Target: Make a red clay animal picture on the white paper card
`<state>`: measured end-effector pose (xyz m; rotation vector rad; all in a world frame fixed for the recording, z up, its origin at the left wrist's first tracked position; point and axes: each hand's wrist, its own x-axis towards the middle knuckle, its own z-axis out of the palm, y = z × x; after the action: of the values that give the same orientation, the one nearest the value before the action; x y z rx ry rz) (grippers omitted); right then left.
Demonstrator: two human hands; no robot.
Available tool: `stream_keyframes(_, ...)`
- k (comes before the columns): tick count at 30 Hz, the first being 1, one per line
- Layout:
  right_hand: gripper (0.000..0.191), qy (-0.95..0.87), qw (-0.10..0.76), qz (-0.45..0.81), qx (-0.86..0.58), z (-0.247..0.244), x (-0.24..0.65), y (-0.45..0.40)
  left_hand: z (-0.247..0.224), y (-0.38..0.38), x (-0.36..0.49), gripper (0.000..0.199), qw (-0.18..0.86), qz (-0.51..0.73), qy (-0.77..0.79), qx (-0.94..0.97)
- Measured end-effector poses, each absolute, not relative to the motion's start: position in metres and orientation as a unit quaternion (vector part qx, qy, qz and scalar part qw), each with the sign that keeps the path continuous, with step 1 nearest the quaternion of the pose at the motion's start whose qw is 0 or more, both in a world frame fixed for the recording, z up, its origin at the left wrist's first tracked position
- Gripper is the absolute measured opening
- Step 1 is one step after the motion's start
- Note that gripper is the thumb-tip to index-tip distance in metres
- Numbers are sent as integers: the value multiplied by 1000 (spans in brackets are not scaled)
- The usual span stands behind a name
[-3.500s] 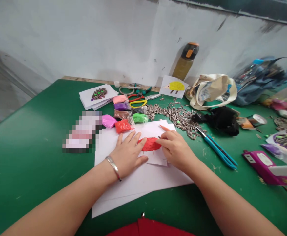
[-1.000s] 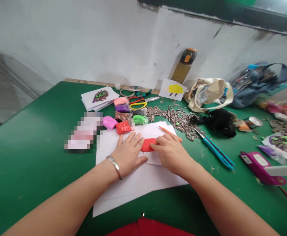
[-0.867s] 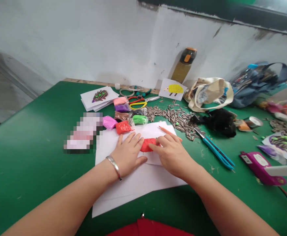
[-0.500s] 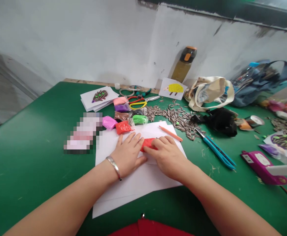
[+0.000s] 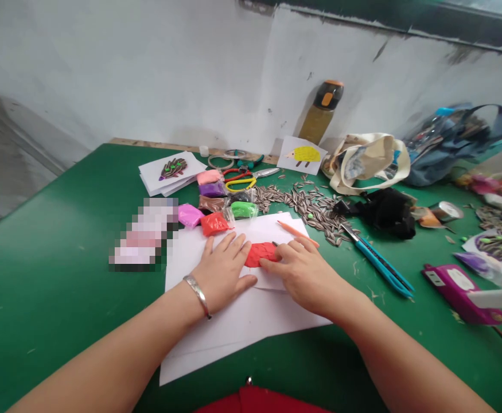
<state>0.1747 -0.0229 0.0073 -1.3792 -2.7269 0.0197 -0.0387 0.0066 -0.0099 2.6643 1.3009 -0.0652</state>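
Observation:
A flattened patch of red clay [image 5: 260,254] lies on white paper [image 5: 233,327]. My left hand [image 5: 222,269] rests flat on the paper, fingers spread, its fingertips at the clay's left edge. At the clay's right edge my right hand [image 5: 300,272] has its fingers bent; a small dark piece shows by the fingertips, too small to name for certain. Above that hand an orange pen-like tool [image 5: 296,232] lies on the paper. Packets of red clay [image 5: 215,223], pink-purple clay [image 5: 190,215] and green clay [image 5: 244,210] sit at the paper's top edge.
Sunflower seeds [image 5: 313,206] are scattered behind the paper, near yellow-handled scissors [image 5: 241,184]. A blue cutter [image 5: 382,267] and a magenta device [image 5: 461,292] lie right. Behind are a bottle [image 5: 319,115], a cloth bag [image 5: 366,163] and a hedgehog picture [image 5: 304,155]. A blurred-out object [image 5: 145,235] lies left.
My right hand has shifted slightly to the right, uncovering more of the red clay and showing a small dark piece at its fingertips. My left hand stays in place.

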Motion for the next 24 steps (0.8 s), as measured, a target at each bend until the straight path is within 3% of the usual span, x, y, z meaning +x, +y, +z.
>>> stream_keyframes(9,52,-879,83,49,-468,13,188,-20,-7,7,-37,62,93,-46,441,892)
stream_keyframes(17,43,-883,22,81,-462,18,188,-23,-9,7,-38,61,93,-31,437,894)
stream_keyframes(24,42,-886,30,74,-457,19,185,-22,-12,7,-38,61,78,-20,433,898)
